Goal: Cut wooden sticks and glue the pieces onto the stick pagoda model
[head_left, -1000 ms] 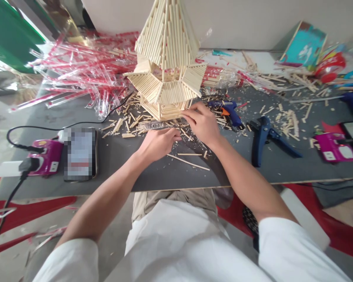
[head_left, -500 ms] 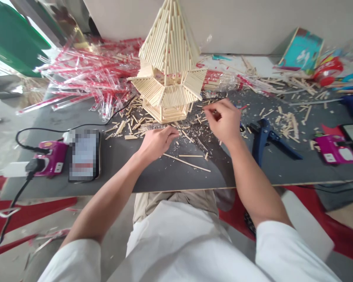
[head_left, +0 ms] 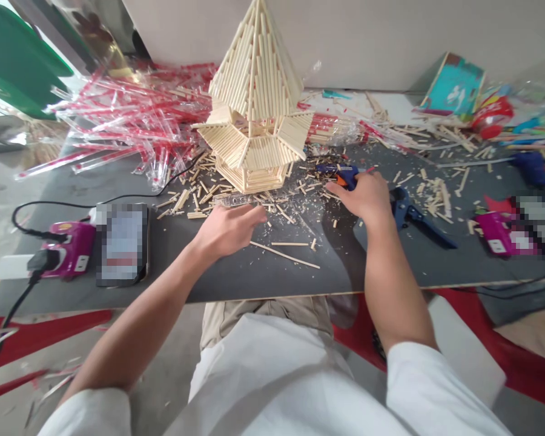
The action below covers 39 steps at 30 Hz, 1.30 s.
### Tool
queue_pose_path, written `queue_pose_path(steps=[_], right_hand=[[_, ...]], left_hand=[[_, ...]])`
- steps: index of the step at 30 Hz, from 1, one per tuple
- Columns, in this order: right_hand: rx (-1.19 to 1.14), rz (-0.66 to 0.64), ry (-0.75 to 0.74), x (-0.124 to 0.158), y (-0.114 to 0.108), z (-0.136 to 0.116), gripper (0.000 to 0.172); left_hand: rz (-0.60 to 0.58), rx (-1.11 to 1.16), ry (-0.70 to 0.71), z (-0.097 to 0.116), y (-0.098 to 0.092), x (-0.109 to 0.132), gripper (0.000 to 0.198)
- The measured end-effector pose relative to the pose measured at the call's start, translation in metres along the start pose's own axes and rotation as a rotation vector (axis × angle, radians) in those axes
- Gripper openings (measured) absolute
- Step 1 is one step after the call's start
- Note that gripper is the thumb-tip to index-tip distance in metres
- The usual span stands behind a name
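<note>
A tiered model made of thin wooden sticks stands upright near the back middle of the dark table. My left hand hovers in front of its base, fingers bent and close together; whether something small is between them is hidden. To the right of the model, my right hand has thumb and fingers apart, beside a blue and orange glue gun that lies among stick scraps. Contact with the glue gun cannot be made out. Blue cutters lie just right of my right wrist. Two thin sticks lie between my forearms.
Plastic-wrapped red sticks are heaped at the back left. A phone and a purple power strip lie left. Another purple power strip is at the right, with a red container behind it.
My right hand has moved right and opened from a pinch, and the glue gun beside it now shows. My left hand has shifted slightly left and down.
</note>
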State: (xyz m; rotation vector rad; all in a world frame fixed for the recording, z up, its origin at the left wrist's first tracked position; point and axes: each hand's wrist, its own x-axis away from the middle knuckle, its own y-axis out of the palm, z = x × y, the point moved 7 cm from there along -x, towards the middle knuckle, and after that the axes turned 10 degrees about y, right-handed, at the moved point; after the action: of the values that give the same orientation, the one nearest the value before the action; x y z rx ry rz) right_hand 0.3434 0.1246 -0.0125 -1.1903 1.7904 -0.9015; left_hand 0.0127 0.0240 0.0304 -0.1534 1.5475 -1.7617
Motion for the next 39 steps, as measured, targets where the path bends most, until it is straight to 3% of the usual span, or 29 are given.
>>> queue_pose_path(steps=[4, 11, 14, 18, 24, 27, 29, 35, 39], right_hand=[[0.034, 0.031, 0.059, 0.001, 0.003, -0.006, 0.061], [-0.079, 0.060, 0.267, 0.012, -0.021, -0.009, 0.056], [-0.130, 0.062, 0.230, 0.029, -0.038, -0.021, 0.053], [-0.208, 0.034, 0.112, 0.062, -0.044, -0.047, 0.049], [-0.361, -0.164, -0.018, 0.114, -0.019, -0.104, 0.033], [-0.476, -0.267, -0.031, 0.124, -0.009, -0.123, 0.032], [-0.587, -0.353, 0.000, 0.125, -0.002, -0.126, 0.034], [-0.881, -0.631, 0.181, 0.129, 0.019, -0.123, 0.044], [-0.917, -0.715, 0.214, 0.133, 0.024, -0.129, 0.043]], left_hand=[[-0.002, 0.043, -0.093, -0.014, -0.003, 0.009, 0.018], [0.198, 0.125, -0.345, -0.045, -0.012, 0.022, 0.037], [0.242, 0.101, -0.386, -0.050, -0.010, 0.024, 0.029], [0.205, 0.106, -0.460, -0.055, -0.004, 0.026, 0.021], [0.248, 0.173, -0.438, -0.051, -0.005, 0.023, 0.015], [0.260, 0.360, -0.412, -0.046, 0.000, 0.018, 0.029], [0.273, 0.495, -0.436, -0.044, 0.005, 0.016, 0.040], [0.320, 0.709, -0.445, -0.038, 0.011, 0.014, 0.042], [0.359, 0.748, -0.457, -0.035, 0.012, 0.014, 0.053]])
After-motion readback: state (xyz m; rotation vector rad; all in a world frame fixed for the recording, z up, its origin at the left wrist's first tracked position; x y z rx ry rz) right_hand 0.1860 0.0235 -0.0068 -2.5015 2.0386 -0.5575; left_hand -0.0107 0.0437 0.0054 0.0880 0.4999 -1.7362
